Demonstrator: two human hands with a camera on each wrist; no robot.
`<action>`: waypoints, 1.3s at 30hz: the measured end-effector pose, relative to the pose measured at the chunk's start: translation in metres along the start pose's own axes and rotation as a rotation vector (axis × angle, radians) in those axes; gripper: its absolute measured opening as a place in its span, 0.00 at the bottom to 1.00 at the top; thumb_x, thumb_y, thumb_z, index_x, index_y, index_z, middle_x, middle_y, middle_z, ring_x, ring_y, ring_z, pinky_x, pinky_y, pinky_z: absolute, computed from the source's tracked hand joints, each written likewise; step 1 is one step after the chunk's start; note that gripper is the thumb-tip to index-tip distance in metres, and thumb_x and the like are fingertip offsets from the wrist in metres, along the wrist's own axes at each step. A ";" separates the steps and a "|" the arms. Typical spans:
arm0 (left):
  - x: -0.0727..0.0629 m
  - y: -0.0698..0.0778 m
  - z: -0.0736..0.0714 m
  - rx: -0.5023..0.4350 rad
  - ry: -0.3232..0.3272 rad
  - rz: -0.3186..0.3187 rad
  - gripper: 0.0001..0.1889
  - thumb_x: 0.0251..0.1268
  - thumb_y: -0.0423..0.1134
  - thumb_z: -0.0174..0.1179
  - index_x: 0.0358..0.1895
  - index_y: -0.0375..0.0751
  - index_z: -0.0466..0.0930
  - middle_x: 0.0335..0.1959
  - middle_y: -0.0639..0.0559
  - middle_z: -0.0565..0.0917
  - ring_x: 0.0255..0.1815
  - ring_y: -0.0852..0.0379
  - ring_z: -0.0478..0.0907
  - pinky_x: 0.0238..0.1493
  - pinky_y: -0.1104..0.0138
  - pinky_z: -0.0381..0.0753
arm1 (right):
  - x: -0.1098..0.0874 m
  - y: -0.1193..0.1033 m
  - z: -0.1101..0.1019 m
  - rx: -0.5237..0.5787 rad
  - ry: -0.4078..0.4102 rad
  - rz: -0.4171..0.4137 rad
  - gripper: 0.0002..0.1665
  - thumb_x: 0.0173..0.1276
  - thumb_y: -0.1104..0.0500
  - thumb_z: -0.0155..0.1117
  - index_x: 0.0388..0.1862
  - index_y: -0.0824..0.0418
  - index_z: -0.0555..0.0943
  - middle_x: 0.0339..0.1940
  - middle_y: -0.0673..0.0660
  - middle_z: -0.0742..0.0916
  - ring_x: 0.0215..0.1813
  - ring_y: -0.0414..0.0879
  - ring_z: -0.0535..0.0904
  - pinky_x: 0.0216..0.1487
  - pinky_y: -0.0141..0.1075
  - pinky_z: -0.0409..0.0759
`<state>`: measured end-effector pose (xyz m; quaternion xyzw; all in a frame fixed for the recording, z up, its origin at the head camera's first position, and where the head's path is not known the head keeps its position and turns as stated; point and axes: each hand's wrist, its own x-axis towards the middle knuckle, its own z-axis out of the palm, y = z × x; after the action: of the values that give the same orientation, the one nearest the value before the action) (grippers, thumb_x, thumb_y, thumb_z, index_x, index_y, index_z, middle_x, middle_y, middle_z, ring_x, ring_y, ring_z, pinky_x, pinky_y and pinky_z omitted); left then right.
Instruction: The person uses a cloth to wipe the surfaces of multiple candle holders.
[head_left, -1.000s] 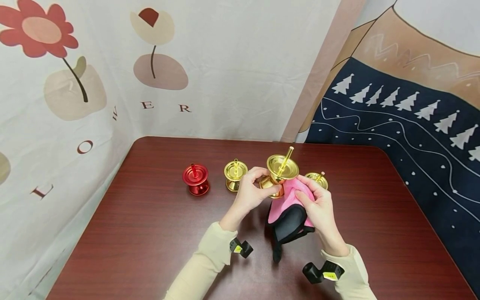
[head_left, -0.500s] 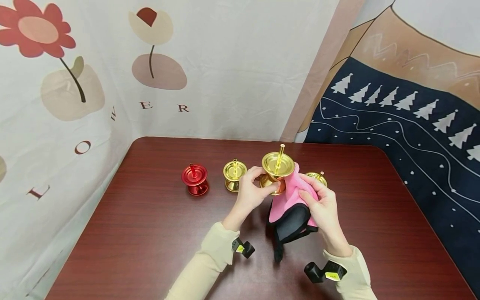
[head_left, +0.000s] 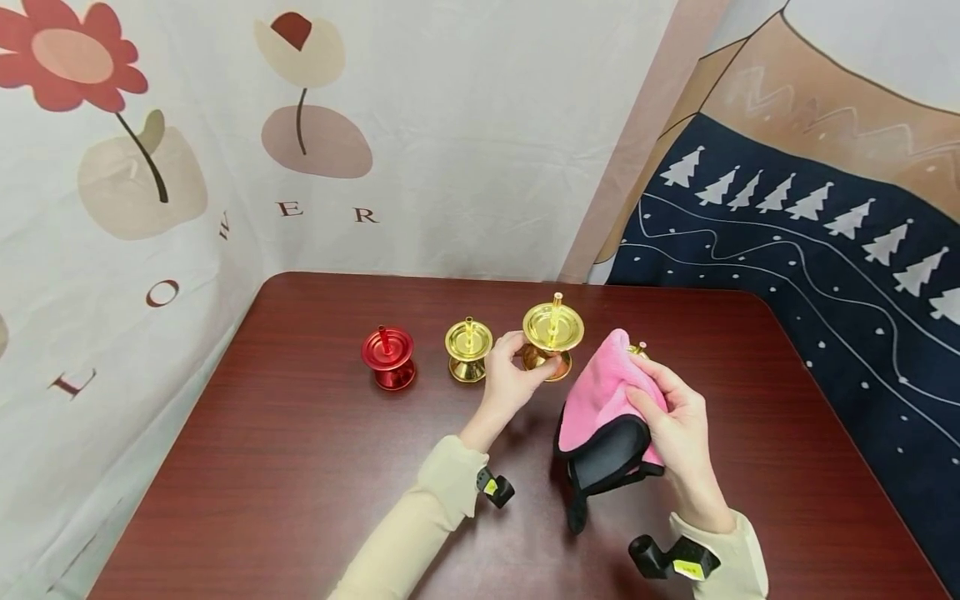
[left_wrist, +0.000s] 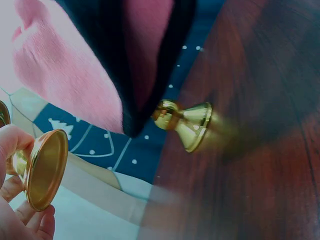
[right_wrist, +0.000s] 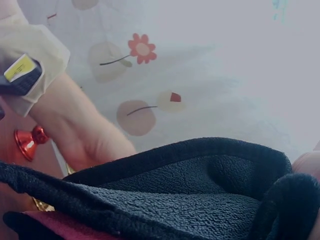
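In the head view my left hand (head_left: 512, 379) grips a gold candle holder (head_left: 553, 327), dish and spike upward, by its lower part. Its hollow base (left_wrist: 47, 170) faces the camera in the left wrist view, lifted off the table. My right hand (head_left: 678, 417) pinches a pink cloth (head_left: 603, 392) with black edging and a dark grey underside (right_wrist: 180, 210). Cloth and held candle holder are apart. Another gold candle holder (left_wrist: 192, 127) stands on the table behind the cloth; only its spike tip (head_left: 637, 348) shows in the head view.
Left of my left hand stand a gold candle holder (head_left: 468, 350) and a red candle holder (head_left: 388, 358), both upright on the brown table (head_left: 300, 467). Printed curtains (head_left: 480, 150) hang behind the table's far edge.
My right hand has drawn the pink cloth away to the right and slightly nearer, off the gold candle holder. My left hand keeps its hold, and that candle holder now stands straighter.
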<state>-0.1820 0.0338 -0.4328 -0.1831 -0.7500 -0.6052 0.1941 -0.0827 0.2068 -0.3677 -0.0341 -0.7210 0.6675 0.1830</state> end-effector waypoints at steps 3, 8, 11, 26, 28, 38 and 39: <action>-0.001 -0.005 0.003 0.003 0.012 -0.018 0.15 0.42 0.35 0.73 0.36 0.35 0.83 0.33 0.45 0.83 0.37 0.51 0.77 0.34 0.66 0.78 | -0.002 -0.002 -0.004 0.007 0.007 0.002 0.20 0.60 0.75 0.57 0.52 0.70 0.78 0.40 0.44 0.86 0.38 0.37 0.78 0.37 0.24 0.76; -0.002 -0.010 0.008 0.004 0.012 -0.048 0.15 0.41 0.36 0.73 0.35 0.34 0.83 0.36 0.45 0.81 0.39 0.51 0.77 0.37 0.59 0.79 | -0.003 -0.004 -0.008 0.037 0.018 0.008 0.20 0.61 0.73 0.59 0.53 0.69 0.78 0.39 0.46 0.86 0.36 0.40 0.78 0.35 0.25 0.77; -0.002 -0.013 0.010 0.034 0.016 -0.057 0.15 0.41 0.36 0.74 0.35 0.34 0.84 0.36 0.45 0.80 0.39 0.50 0.77 0.37 0.57 0.77 | -0.003 -0.005 -0.010 0.051 0.024 0.005 0.19 0.61 0.73 0.59 0.52 0.68 0.79 0.38 0.48 0.86 0.35 0.40 0.78 0.34 0.25 0.77; -0.004 -0.024 0.022 0.141 0.035 -0.083 0.13 0.42 0.37 0.73 0.31 0.35 0.84 0.35 0.46 0.80 0.40 0.48 0.73 0.41 0.58 0.69 | -0.009 -0.012 -0.021 0.053 0.074 0.022 0.19 0.61 0.73 0.59 0.52 0.70 0.79 0.36 0.49 0.86 0.34 0.41 0.78 0.33 0.26 0.78; -0.005 -0.027 0.024 0.147 0.038 -0.088 0.12 0.41 0.37 0.73 0.31 0.35 0.84 0.34 0.46 0.81 0.39 0.48 0.74 0.41 0.59 0.70 | -0.009 -0.012 -0.022 0.058 0.079 0.021 0.19 0.61 0.73 0.59 0.53 0.70 0.78 0.36 0.49 0.86 0.34 0.41 0.78 0.33 0.26 0.78; -0.007 -0.043 0.035 0.188 0.047 -0.091 0.12 0.40 0.36 0.72 0.30 0.35 0.84 0.33 0.45 0.82 0.39 0.47 0.75 0.43 0.57 0.70 | -0.013 -0.012 -0.029 0.059 0.088 0.027 0.19 0.62 0.74 0.58 0.53 0.70 0.78 0.36 0.49 0.86 0.34 0.40 0.78 0.32 0.25 0.78; -0.006 -0.044 0.035 0.199 0.048 -0.089 0.12 0.40 0.37 0.72 0.30 0.35 0.84 0.33 0.45 0.82 0.39 0.47 0.75 0.43 0.57 0.70 | -0.013 -0.012 -0.029 0.059 0.087 0.028 0.19 0.62 0.74 0.58 0.53 0.70 0.78 0.36 0.49 0.86 0.34 0.40 0.78 0.32 0.25 0.78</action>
<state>-0.2014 0.0593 -0.4799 -0.1148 -0.8090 -0.5399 0.2023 -0.0595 0.2296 -0.3579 -0.0678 -0.6919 0.6887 0.2058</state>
